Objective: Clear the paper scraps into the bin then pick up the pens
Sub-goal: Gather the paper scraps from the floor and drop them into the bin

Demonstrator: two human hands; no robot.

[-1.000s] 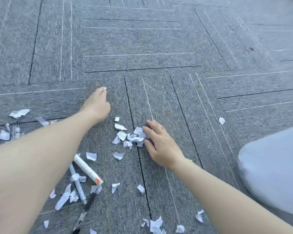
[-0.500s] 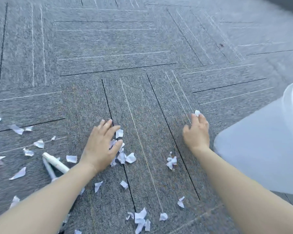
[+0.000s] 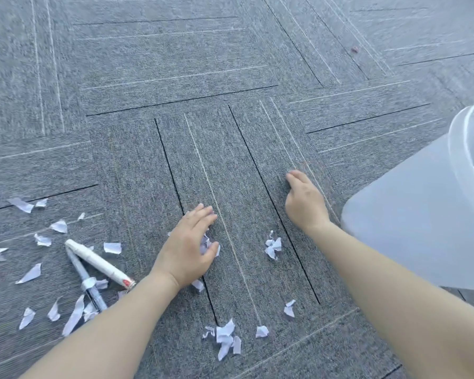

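Observation:
Torn white paper scraps (image 3: 226,337) lie scattered on the grey carpet. My left hand (image 3: 188,247) rests palm down in the middle, its fingers and thumb curled around a small bunch of scraps. My right hand (image 3: 304,201) is farther right, with its fingers curled down against the carpet. Whatever is under them is hidden. Between the hands sits a little heap of scraps (image 3: 272,247). A white marker (image 3: 99,262) and a grey-blue pen (image 3: 86,283) lie side by side at the left. The translucent white bin (image 3: 422,214) lies just right of my right hand.
More scraps (image 3: 28,274) are spread around and left of the pens, out to the left edge. Single pieces (image 3: 289,309) lie near my forearms. The carpet tiles (image 3: 175,64) beyond the hands are bare.
My left hand slid right and closed over the scraps by its thumb. My right hand reached a lone scrap near the bin and curled over it. That scrap is now out of sight.

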